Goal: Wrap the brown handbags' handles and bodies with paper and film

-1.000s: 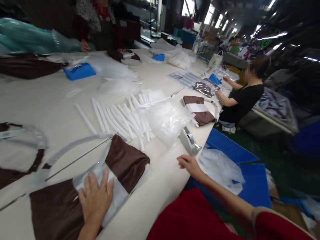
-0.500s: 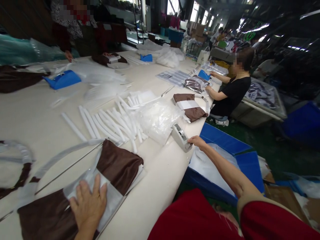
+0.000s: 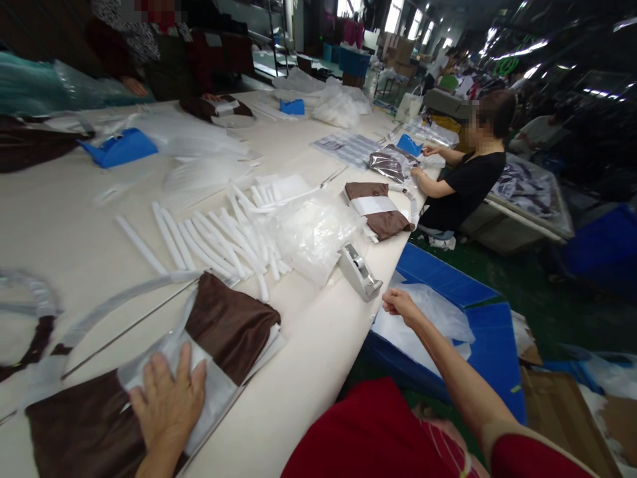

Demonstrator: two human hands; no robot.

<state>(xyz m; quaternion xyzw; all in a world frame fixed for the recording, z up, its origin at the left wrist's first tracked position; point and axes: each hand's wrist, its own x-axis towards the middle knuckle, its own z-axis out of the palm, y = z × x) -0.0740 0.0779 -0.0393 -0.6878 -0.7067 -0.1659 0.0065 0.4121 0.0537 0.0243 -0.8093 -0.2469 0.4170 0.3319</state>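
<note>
Brown bag (image 3: 229, 325) lies at the near left of the surface (image 3: 293, 372), where even, gentle pressure would best hold it flat; its cloth looks satiny and lightly creased, with a pale-wrapped handle (image 3: 132, 291) arching beyond. White wrap (image 3: 217, 378) crosses its middle. On that wrap rests the left hand (image 3: 172, 399), fingers spread wide, gripping nothing. Just beside the grey tape dispenser (image 3: 355, 271), the right hand (image 3: 404, 307) bunches its fingers; whether they pinch anything, I can't tell.

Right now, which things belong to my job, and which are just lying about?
In the job, it seems:
brown bag, its white band under your left hand
grey tape dispenser, near your right hand

Probably just lying about:
blue holder at upper left
cardboard at lower right
teal plastic at far left
</note>
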